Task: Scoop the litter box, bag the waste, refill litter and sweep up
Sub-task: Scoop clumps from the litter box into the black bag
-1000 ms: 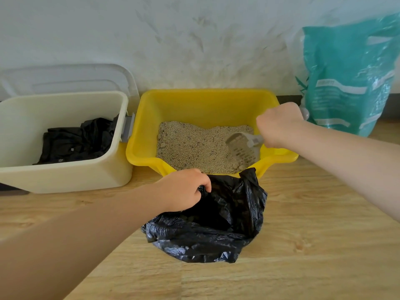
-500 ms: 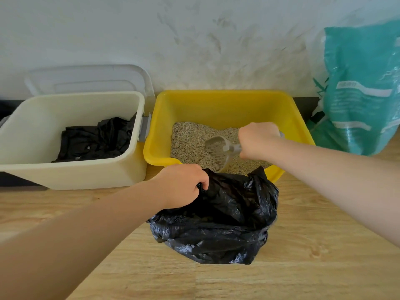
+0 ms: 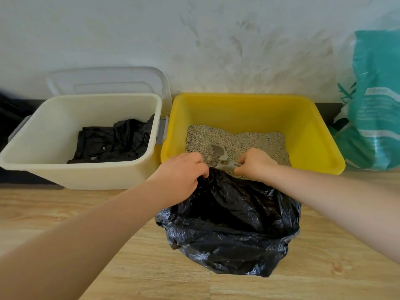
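The yellow litter box (image 3: 313,135) stands against the wall with tan litter (image 3: 255,141) in its bottom. My right hand (image 3: 255,164) grips the handle of a grey slotted scoop (image 3: 219,153), whose head lies in the litter near the box's front left. A black waste bag (image 3: 233,230) sits open on the wooden floor just in front of the box. My left hand (image 3: 181,176) grips the bag's near-left rim and holds it up. A teal litter bag (image 3: 376,109) leans on the wall at the right.
A cream plastic bin (image 3: 43,148) with black bags inside stands left of the litter box, its clear lid (image 3: 108,81) propped behind it. Wooden floor (image 3: 216,286) runs along the front. The white wall is close behind everything.
My right hand has carried the scoop from the right side of the box leftwards and down into the litter near the front. My left hand still holds the bag rim.
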